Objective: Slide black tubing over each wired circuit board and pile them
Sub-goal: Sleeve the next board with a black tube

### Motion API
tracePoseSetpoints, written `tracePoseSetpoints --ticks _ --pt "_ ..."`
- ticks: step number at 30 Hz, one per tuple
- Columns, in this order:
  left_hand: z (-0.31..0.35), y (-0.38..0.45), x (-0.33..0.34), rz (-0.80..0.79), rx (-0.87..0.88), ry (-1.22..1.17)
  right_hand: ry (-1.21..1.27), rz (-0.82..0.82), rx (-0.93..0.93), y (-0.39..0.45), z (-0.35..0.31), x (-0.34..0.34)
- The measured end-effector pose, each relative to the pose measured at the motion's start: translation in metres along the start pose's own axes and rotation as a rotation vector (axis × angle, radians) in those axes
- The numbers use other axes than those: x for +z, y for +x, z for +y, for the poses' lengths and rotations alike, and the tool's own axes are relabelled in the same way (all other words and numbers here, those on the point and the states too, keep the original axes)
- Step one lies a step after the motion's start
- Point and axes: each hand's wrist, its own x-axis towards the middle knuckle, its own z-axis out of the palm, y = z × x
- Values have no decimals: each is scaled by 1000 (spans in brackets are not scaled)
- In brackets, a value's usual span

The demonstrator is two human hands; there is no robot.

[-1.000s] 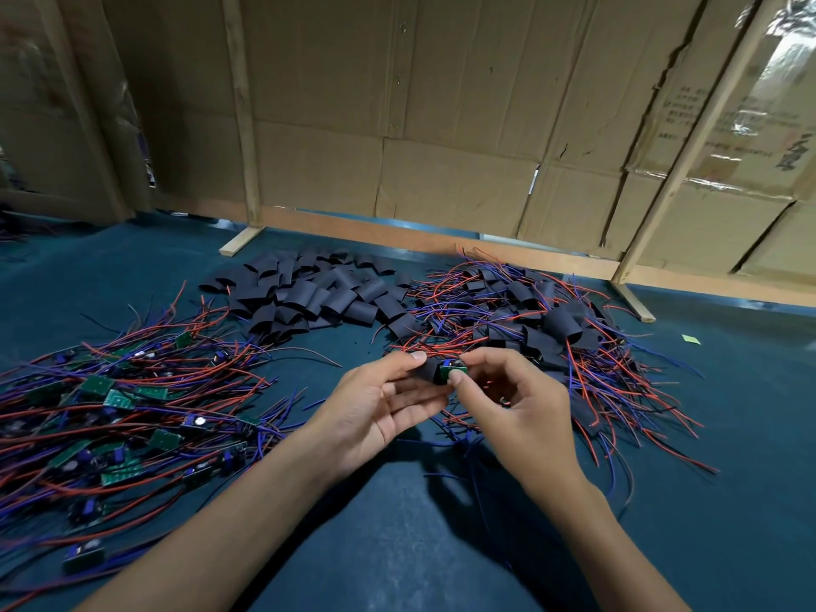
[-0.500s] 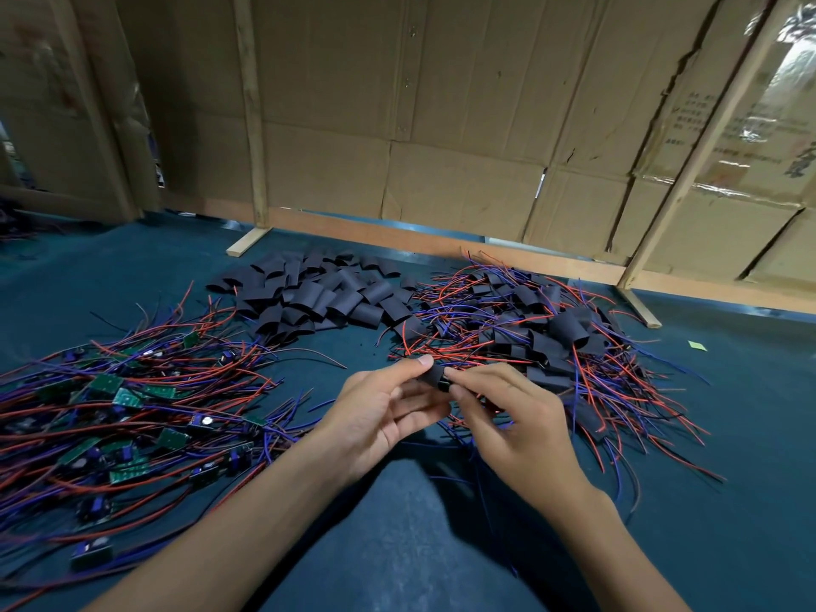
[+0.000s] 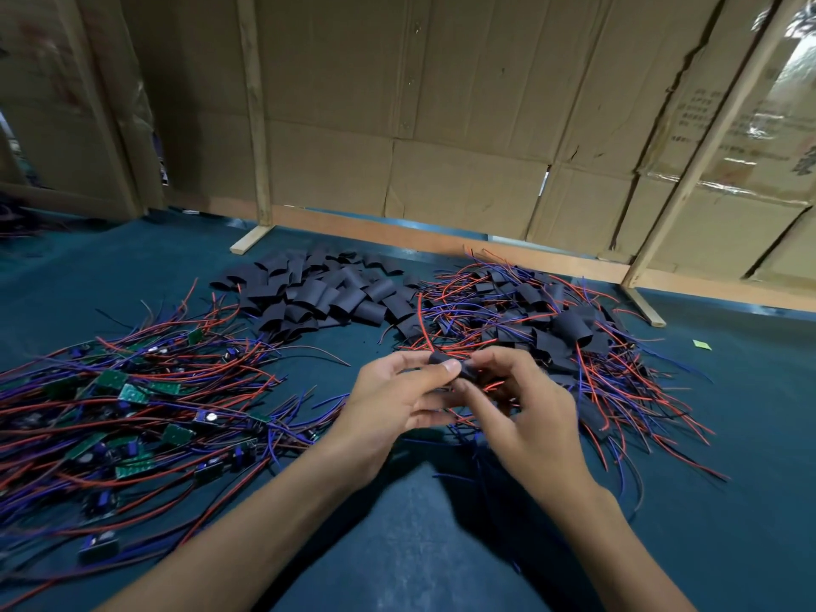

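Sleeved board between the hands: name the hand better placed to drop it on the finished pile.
Right. The right hand already pinches the sleeved board and sits beside the finished pile on its own side. The left hand would likely have to cross over it.

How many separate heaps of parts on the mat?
3: bare wired boards at left, empty black tubing pieces at centre back, sleeved boards at right behind the hands. Edges overlap slightly.

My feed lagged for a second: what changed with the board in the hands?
The black tubing has slid over the green board, which no longer shows. The left hand and right hand still pinch it together. The three piles on the blue mat lie unchanged.
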Motion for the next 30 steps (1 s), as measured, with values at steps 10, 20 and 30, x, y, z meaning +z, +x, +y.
tracePoseSetpoints --ticks 10,20,30 --pt "110 12 -115 282 -207 1926 -567 280 -155 19 41 -52" --pt "124 -4 -130 339 -143 1890 -516 296 -254 9 20 -21" --pt "151 -30 -37 8 255 954 69 32 -100 -2 -10 2"
